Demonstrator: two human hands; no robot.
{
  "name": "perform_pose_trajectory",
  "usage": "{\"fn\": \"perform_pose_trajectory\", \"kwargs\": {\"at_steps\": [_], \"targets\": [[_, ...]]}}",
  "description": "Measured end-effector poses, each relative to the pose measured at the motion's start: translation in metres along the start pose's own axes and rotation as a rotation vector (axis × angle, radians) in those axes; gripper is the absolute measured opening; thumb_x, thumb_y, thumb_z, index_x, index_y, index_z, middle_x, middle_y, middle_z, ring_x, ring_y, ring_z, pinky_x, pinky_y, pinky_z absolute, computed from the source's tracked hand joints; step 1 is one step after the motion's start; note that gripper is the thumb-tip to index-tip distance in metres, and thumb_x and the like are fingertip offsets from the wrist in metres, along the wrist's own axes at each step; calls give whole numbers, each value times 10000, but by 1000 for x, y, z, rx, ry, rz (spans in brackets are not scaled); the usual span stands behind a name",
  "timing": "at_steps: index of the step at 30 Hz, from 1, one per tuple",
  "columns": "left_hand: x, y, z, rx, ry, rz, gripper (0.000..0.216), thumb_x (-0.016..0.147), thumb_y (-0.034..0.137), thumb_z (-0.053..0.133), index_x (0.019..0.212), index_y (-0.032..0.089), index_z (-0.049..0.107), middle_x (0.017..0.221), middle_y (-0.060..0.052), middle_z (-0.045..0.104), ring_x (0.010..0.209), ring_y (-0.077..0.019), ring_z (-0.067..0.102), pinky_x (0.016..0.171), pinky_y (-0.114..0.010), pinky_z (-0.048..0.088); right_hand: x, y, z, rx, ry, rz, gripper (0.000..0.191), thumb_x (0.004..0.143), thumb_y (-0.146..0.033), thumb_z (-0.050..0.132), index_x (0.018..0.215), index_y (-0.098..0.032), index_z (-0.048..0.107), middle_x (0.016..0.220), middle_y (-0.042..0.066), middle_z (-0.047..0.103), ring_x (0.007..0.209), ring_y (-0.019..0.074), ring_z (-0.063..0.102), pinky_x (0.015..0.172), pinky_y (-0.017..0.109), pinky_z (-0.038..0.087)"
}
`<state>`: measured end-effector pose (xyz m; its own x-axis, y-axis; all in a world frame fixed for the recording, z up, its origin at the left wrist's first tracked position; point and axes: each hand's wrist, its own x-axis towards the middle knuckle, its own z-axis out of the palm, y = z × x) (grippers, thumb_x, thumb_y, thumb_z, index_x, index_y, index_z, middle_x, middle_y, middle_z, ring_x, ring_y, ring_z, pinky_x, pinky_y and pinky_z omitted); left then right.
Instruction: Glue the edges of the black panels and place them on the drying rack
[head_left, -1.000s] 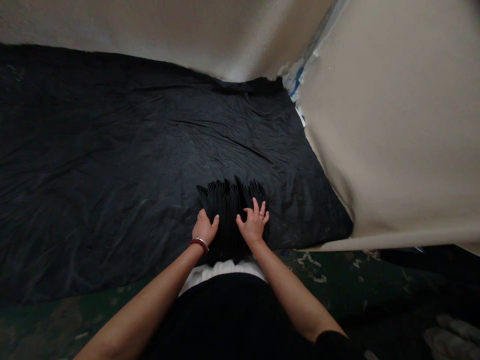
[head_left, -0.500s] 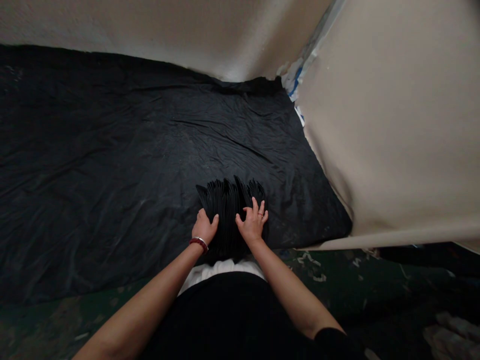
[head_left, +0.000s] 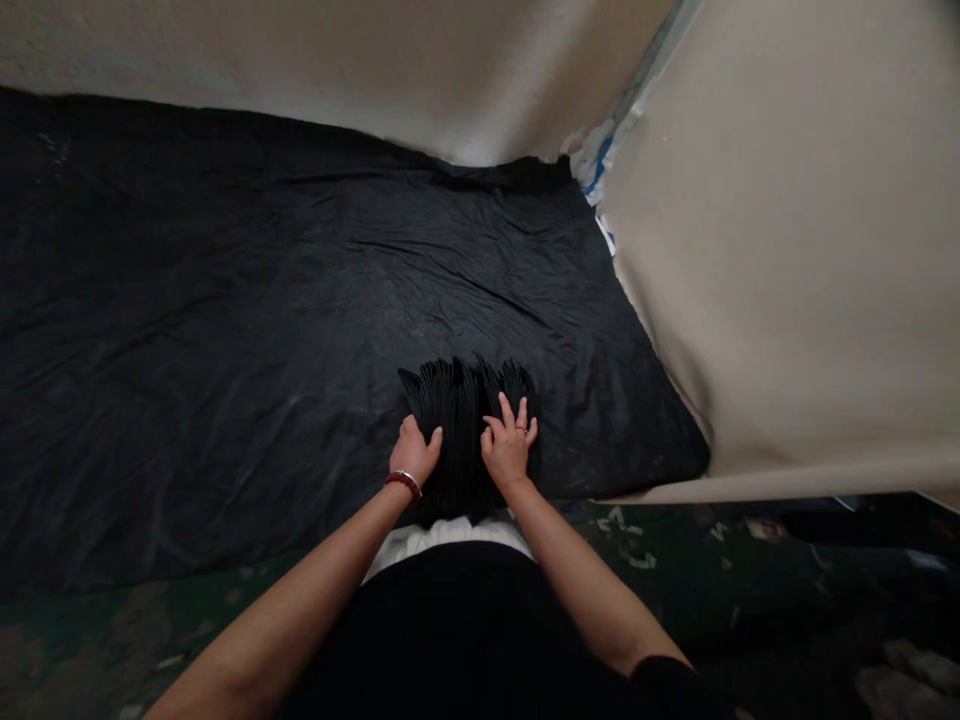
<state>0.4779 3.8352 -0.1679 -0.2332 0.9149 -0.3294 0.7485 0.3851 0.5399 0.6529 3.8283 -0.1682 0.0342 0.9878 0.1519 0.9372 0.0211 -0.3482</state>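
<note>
A fanned stack of thin black pieces point(head_left: 459, 420) lies on a wide black sheet point(head_left: 225, 320) spread over the work surface. My left hand point(head_left: 412, 452), with a red band at the wrist, grips the stack's left edge, thumb on top and fingers curled round the side. My right hand point(head_left: 510, 445) rests on the stack's right part, its fingers spread and lying on the pieces, a ring on one finger. Both forearms reach forward from the bottom of the view.
A beige wall point(head_left: 337, 70) runs behind the sheet. A large beige panel or paper point(head_left: 787, 260) rises on the right, with white and blue tape point(head_left: 596, 165) at the corner. A dark green, stained floor point(head_left: 712, 570) lies in front.
Both hands have shifted slightly on the stack. The right hand's fingers have straightened and moved a little towards the stack's middle. The stack stays where it was.
</note>
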Motion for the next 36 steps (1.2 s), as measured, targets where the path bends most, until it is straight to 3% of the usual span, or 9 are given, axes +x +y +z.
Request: {"fn": "perform_pose_trajectory", "kwargs": {"at_steps": [4,11,19,24,28,30,34,36], "targets": [[-1,1,-1,3,-4,-8,442,946,399,511,1281,116,453,1315,-231,593,1147,-337,648,931,-434,518,-2,0,6,-2,7,-17,267,912,-390,634,1088,-197,694,1578,84,378,1508,402,128,1138,690,211],[-1,2,-3,8,-17,-22,460,944,414,512,1286,112,447,1325,-223,588,1148,-345,643,928,-427,518,-3,6,6,1,0,-19,256,943,-399,615,1094,-203,683,1568,97,395,1516,367,128,1142,672,216],[-2,3,-3,1,-16,-24,445,944,416,513,1271,121,454,1305,-218,598,1147,-338,648,924,-420,520,-5,11,-1,10,-15,-13,234,946,-284,544,1123,-199,673,1569,94,391,1517,342,135,1150,647,222],[-4,6,-3,-1,-19,-19,459,948,407,512,1282,98,453,1307,-236,591,1161,-347,638,922,-426,519,-2,7,-1,6,-13,-14,381,904,-106,467,1201,-246,660,1596,55,351,1520,311,142,1151,629,219],[-4,9,0,-1,-20,-14,484,950,390,515,1301,64,451,1302,-250,582,1170,-344,634,938,-413,511,0,1,3,-11,-23,-25,221,945,-288,560,1109,-225,695,1586,58,369,1507,366,158,1141,669,193],[-5,10,3,-2,-18,-15,494,951,389,516,1317,64,447,1304,-248,580,1180,-342,630,944,-409,508,0,1,5,-17,-25,-27,256,948,-378,586,1107,-204,687,1588,80,361,1504,378,155,1138,674,199],[-7,12,6,-12,-10,-13,538,953,424,520,1347,67,441,1324,-252,566,1212,-336,613,967,-406,498,-1,5,6,-19,-30,-35,251,965,-395,570,1099,-214,680,1585,86,367,1510,354,149,1139,665,207],[-10,14,7,-30,-2,0,688,930,490,550,1426,48,373,1364,-264,537,1255,-346,582,989,-405,488,-1,7,6,-16,-29,-39,247,974,-391,556,1106,-221,678,1582,85,371,1513,339,149,1144,657,203]]}}
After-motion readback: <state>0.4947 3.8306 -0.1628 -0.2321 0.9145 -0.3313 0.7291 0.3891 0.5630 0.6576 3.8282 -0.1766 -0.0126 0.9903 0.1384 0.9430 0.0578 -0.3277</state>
